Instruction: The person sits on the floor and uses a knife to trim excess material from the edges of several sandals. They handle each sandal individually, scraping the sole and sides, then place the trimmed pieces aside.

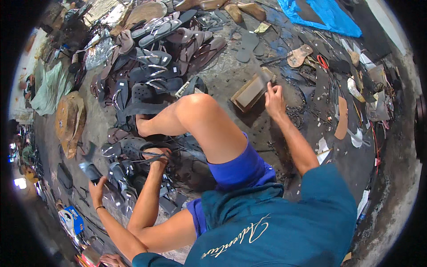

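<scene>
At the left, my left hand (96,192) is closed round a dark sandal sole (92,172) with a shiny, blurred tip. Several dark sandals lie beside this hand, near my foot. My right hand (274,101) is closed, fingers bent, at the upper right. A thin grey blade-like tool (260,73), smeared by motion, extends up from its fingers; the grip itself is partly hidden. Just left of that hand, a wooden block with a flat grey top (247,95) lies tilted on the floor. I cannot tell whether the tool touches the block.
A heap of sandals (155,66) spreads at the upper left, beside a wooden stump (70,122). Red-handled scissors (322,62), a tan insole (300,55) and scraps lie right. A blue sheet (327,20) lies at the back. Another person's hand or foot shows lower left.
</scene>
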### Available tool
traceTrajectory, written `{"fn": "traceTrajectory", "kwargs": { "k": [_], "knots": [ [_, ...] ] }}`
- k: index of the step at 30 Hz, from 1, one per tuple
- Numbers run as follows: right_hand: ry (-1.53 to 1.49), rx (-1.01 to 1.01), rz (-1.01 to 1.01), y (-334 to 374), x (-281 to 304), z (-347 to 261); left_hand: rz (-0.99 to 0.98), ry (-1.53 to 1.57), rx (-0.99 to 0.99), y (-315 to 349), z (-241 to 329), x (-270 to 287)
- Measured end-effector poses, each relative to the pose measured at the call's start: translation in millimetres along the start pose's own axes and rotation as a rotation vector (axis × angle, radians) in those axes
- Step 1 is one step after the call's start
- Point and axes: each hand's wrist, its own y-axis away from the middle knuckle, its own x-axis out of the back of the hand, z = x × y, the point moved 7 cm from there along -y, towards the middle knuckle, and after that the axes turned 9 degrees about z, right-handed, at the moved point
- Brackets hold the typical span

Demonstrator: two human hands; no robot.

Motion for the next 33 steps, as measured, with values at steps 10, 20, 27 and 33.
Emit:
{"fn": "traceTrajectory", "kwargs": {
  "k": [10, 20, 27, 33],
  "knots": [
    [-0.467, -0.067, -0.312, 147, -3, -28, 0.523, 1.120, 0.258, 24, 82, 85],
    [-0.115, -0.012, -0.108, -32, -31, 9, 0.395, 1.309, 0.228, 97, 179, 44],
    [-0.329, 0.174, -0.204, 124, -26, 11, 0.273, 1.214, 0.375, 157, 198, -19],
    [-1.060, -0.504, -0.438, 81, 99, -80, 0.160, 1.408, 0.543, 201, 199, -47]
  ]
}}
